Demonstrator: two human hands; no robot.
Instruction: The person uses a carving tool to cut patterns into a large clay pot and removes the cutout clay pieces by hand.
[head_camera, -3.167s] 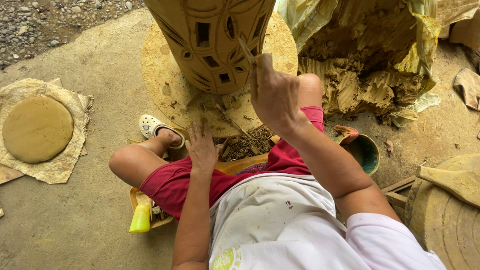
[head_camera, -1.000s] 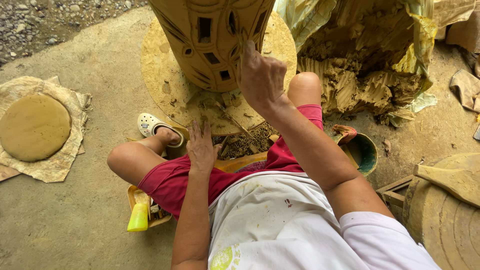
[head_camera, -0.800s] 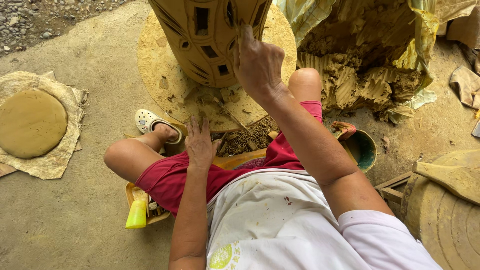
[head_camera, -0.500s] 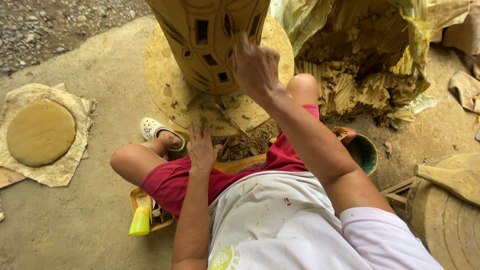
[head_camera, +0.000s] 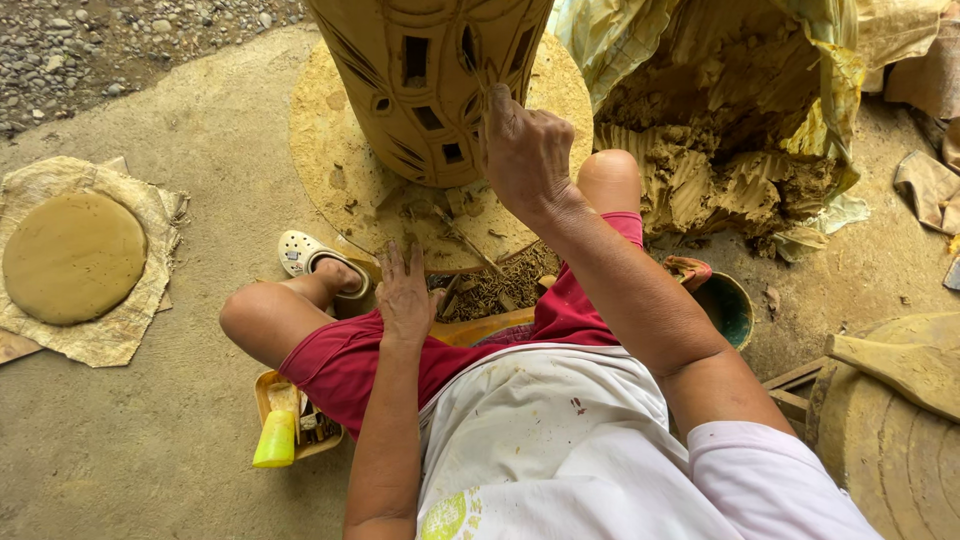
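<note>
We see the right hand (head_camera: 525, 150) raised against the tall tan clay vessel with cut-out window openings (head_camera: 425, 80), fingers pinched on a thin tool; its tip is too small to make out. The left hand (head_camera: 405, 295) lies flat and open on the red-shorted thigh, holding nothing. The vessel stands upright on a round crumb-strewn board (head_camera: 340, 190). A yellow bottle (head_camera: 275, 440) sits in a tray beside the hip. A flat clay disc (head_camera: 72, 257) rests on cloth, well apart at left.

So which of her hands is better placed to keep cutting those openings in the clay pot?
The right hand. It is already raised against the wall of the clay pot, beside the cut-out openings, apparently pinching a thin tool. The left hand lies flat by the edge of the round board, lower and away from the wall.
</note>
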